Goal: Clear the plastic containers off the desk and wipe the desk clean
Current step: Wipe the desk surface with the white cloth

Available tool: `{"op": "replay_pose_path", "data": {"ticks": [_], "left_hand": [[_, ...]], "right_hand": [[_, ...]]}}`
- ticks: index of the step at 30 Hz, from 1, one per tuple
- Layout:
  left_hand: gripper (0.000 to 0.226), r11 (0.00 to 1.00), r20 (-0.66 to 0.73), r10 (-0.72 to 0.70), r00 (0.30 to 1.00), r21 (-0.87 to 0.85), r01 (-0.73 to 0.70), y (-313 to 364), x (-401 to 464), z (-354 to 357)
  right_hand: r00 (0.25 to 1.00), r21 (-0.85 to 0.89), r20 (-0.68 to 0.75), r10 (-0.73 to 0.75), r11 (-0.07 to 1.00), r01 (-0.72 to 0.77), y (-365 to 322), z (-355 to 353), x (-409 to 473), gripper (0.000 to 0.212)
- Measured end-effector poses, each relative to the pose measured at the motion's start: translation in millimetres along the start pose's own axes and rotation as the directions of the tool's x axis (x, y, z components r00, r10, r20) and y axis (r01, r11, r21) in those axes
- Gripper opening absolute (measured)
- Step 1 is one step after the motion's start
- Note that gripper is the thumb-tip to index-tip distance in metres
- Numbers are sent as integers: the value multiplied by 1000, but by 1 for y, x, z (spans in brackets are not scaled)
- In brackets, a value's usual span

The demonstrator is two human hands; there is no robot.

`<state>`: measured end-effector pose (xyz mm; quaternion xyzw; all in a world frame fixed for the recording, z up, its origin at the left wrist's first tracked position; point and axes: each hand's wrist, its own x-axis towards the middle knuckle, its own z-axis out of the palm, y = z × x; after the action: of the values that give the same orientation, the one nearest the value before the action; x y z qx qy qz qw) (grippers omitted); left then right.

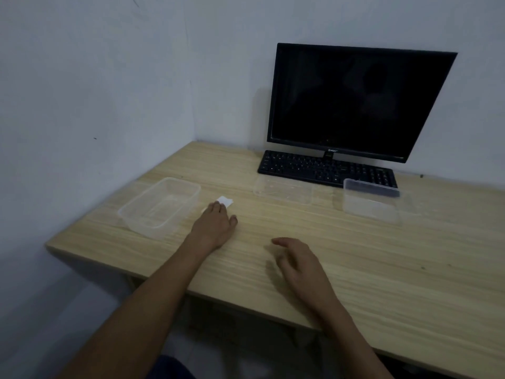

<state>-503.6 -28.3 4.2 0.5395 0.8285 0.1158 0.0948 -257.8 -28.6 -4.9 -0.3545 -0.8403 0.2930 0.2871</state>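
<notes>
A: Your right hand (296,262) hovers over the pale wood-grain worktop (355,269), fingers loosely spread, holding nothing. What about the left?

B: Your left hand (216,225) lies with fingertips pressing a small white folded tissue (226,201), just right of the big clear rectangular plastic tub (159,207).

A: And the others?

B: The flat clear lid (282,190) and lidded clear box (371,202) sit well right of that tub. I'd lift all three away first, then wipe with flat, overlapping strokes.
</notes>
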Motion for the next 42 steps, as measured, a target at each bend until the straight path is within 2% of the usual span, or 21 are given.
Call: {"op": "replay_pose_path", "data": {"ticks": [2,4,7,10,15,18,21,25,27,32,35,38,42], "left_hand": [[58,999,10,37,999,8,-37,-1,-1,-3],[54,995,26,93,995,-21,-93,-1,-13,-7],[51,967,49,254,966,-42,-252,4,-43,-7],[55,944,79,328,941,4,-330,6,-72,-4],[58,982,86,179,980,45,-183,-11,-64,-9],[55,995,49,102,994,-4,-102,-16,-39,-9],[53,993,36,115,993,-12,-115,-14,-25,-10],[51,978,62,210,976,-22,-209,-11,-41,-10],[52,970,68,241,968,27,-243,-10,-61,-7],[55,962,105,155,982,211,-174,-21,-106,-7],[56,952,40,102,994,287,-109,-34,-102,-10],[53,938,56,45,997,340,-61,-39,-89,-17],[53,911,58,78,995,401,-95,-33,-85,-22]], "right_hand": [[992,-204,113,-57,976,79,-1,5,2,45],[982,-314,178,-66,942,120,-4,8,4,55],[979,-338,190,-66,932,129,-7,8,3,75],[985,-339,163,-60,934,112,-6,9,2,75],[981,-329,180,-78,935,135,-7,9,2,70],[977,-315,195,-89,937,148,-6,9,2,66],[969,-334,220,-109,925,180,-8,10,1,63],[952,-362,275,-135,903,233,-12,9,0,54],[948,-371,288,-136,897,242,-12,9,0,55],[945,-378,296,-138,892,249,-10,11,0,68],[949,-369,277,-153,895,252,-7,13,0,65],[953,-377,266,-147,894,243,-6,13,0,64],[955,-370,260,-141,899,233,-7,13,0,65]]}}
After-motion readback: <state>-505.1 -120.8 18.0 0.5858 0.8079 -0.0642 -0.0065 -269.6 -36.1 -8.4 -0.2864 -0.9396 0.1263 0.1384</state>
